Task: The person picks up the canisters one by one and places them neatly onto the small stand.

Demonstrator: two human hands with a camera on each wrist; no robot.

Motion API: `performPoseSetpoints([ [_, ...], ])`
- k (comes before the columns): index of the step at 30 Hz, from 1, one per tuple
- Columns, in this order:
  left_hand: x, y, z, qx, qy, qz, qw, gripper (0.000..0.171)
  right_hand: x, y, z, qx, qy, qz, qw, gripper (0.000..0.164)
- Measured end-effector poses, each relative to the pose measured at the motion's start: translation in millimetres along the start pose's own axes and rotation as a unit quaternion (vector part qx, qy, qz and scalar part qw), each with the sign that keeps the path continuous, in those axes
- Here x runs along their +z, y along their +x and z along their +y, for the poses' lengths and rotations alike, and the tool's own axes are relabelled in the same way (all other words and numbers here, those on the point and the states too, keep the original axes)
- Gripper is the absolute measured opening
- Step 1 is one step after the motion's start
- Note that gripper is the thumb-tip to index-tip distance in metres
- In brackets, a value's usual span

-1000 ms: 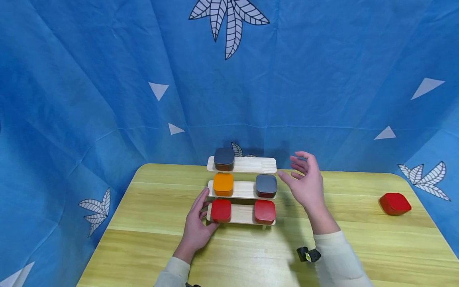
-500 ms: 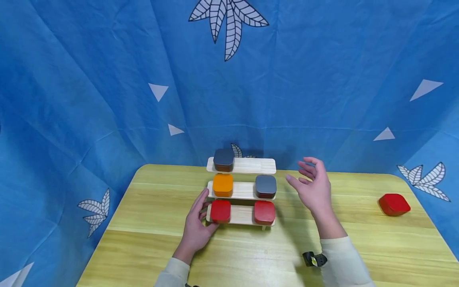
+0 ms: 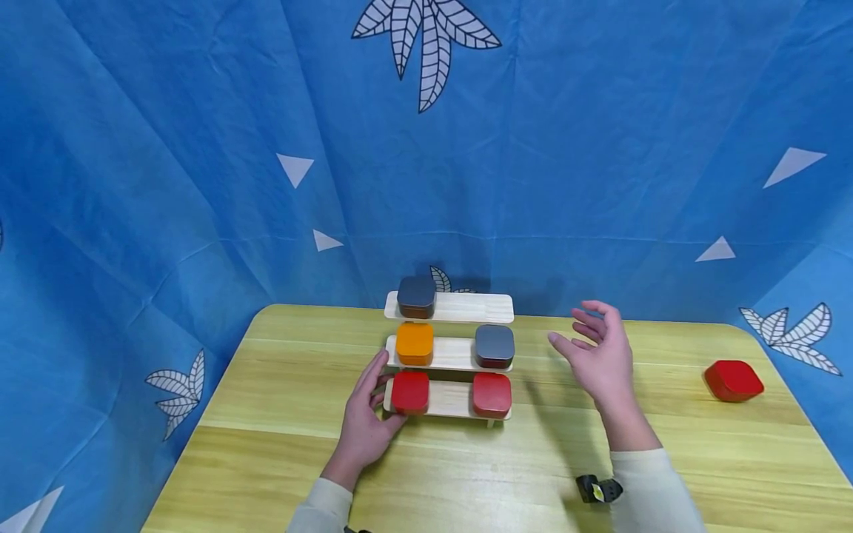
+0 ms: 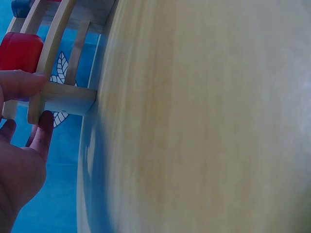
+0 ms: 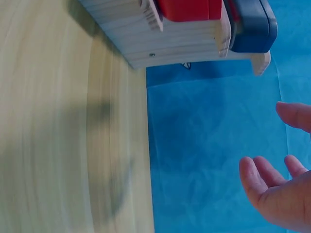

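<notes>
A three-tier wooden rack [image 3: 453,398] stands near the back of the table. My left hand [image 3: 366,426] holds the left end of its lowest tier, the thumb on one side of the plank [image 4: 56,41] and fingertips on the other. Beside that thumb sits a bright red rounded box [image 3: 410,392]; a duller red box [image 3: 492,395] is at the tier's right end. The middle tier bears an orange box [image 3: 415,343] and a grey-lidded box [image 3: 494,346]. On top, at the left, is a dark-lidded box [image 3: 416,297]. My right hand [image 3: 600,355] hovers right of the rack, holding nothing, fingers loosely bent.
Another red box [image 3: 734,380] lies apart at the right of the wooden table [image 3: 266,459]. Directly behind the table hangs a blue cloth [image 3: 566,148] with leaf and triangle prints. Each wrist carries a small black device [image 3: 598,489].
My right hand has drawn away from the rack's upper right end, moving right and slightly toward me. The left hand and the boxes stay where they were.
</notes>
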State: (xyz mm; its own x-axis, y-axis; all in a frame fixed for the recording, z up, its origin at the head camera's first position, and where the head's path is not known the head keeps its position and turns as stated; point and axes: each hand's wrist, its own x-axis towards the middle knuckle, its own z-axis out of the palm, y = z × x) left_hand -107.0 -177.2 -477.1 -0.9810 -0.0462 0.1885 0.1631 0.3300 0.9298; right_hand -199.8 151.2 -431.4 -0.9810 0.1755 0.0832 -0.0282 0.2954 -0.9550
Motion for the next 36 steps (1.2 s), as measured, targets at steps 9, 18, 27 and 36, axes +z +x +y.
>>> performPoseSetpoints([
  [9, -0.2, -0.3, -0.7, 0.001, -0.007, 0.001, 1.0000, 0.095, -12, -2, 9, 0.023, 0.003, 0.008, 1.000, 0.072],
  [18, 0.1, 0.0, -1.4, -0.001, -0.012, 0.002, 0.9999, 0.094, -22, -2, 15, 0.027, -0.008, 0.008, 1.000, 0.070],
  [27, -0.3, 0.0, -0.6, -0.003, -0.002, 0.002, 1.0000, 0.095, -32, -1, 20, 0.034, -0.021, 0.018, 0.999, 0.070],
  [36, 0.1, 0.6, -1.1, -0.004, -0.001, 0.000, 1.0000, 0.095, -42, -1, 28, 0.058, -0.035, 0.023, 0.997, 0.073],
])
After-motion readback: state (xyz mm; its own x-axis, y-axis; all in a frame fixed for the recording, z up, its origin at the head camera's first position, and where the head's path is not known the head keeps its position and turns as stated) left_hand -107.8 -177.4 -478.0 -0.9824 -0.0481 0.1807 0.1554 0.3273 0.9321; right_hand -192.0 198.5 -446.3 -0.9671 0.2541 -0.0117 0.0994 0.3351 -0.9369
